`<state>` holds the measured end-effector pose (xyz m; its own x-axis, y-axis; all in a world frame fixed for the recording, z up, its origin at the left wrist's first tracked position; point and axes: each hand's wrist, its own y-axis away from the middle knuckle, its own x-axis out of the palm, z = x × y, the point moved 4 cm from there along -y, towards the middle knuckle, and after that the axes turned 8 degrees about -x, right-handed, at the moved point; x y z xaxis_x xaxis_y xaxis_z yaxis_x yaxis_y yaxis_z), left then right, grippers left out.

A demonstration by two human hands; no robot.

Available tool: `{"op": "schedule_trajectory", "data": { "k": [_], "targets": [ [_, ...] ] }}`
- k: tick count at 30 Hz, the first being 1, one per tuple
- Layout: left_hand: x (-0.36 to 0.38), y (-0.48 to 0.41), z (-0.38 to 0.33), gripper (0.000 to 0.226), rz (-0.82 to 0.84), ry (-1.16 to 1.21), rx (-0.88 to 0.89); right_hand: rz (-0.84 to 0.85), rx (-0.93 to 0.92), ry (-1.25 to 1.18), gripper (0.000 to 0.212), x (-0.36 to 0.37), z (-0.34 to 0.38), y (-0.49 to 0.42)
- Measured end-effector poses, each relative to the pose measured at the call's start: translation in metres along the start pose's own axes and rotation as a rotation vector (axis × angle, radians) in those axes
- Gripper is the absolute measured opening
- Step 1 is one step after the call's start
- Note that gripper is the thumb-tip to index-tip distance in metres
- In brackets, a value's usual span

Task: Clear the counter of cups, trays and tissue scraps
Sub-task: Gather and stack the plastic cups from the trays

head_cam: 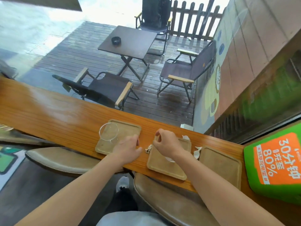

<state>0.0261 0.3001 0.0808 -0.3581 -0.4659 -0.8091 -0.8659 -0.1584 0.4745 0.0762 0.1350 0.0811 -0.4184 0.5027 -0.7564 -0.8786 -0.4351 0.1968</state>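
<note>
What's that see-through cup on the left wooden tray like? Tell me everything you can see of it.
The cup is clear and colourless; whether it is glass or plastic I cannot tell. It has a wide round rim, smooth sides and no handle or lid, and it looks empty. It stands upright on the left side of the left wooden tray and touches only that tray. The left hand rests on the tray's near right corner, apart from the cup.
</note>
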Motion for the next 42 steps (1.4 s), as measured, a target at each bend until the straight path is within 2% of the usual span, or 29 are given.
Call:
{"op": "schedule_trajectory", "data": {
  "k": [4,10,19,26,29,34,37,42],
  "targets": [
    [-0.001,-0.005,0.045,0.009,0.057,0.003,0.001,0.096,-0.006,-0.017,0.036,0.044,0.035,-0.018],
    [-0.013,-0.021,0.125,0.009,0.139,0.013,-0.021,0.208,0.126,-0.047,0.042,0.099,0.076,-0.044],
    [-0.037,-0.066,0.209,0.007,0.195,-0.006,-0.067,0.163,0.317,-0.148,0.055,0.142,0.094,-0.073],
    [-0.044,-0.103,0.214,0.022,0.188,0.044,-0.057,0.112,0.369,-0.202,0.073,0.162,0.092,-0.085],
    [-0.042,-0.111,0.210,0.031,0.207,0.093,-0.064,0.096,0.384,-0.242,0.089,0.169,0.088,-0.090],
    [-0.038,-0.120,0.204,0.060,0.205,0.178,-0.058,0.040,0.367,-0.324,0.103,0.175,0.086,-0.096],
    [-0.037,-0.121,0.198,0.078,0.265,0.243,0.018,0.030,0.341,-0.373,0.101,0.176,0.089,-0.098],
    [-0.038,-0.123,0.191,0.078,0.291,0.278,0.067,-0.001,0.332,-0.417,0.082,0.174,0.088,-0.097]
  ]
}}
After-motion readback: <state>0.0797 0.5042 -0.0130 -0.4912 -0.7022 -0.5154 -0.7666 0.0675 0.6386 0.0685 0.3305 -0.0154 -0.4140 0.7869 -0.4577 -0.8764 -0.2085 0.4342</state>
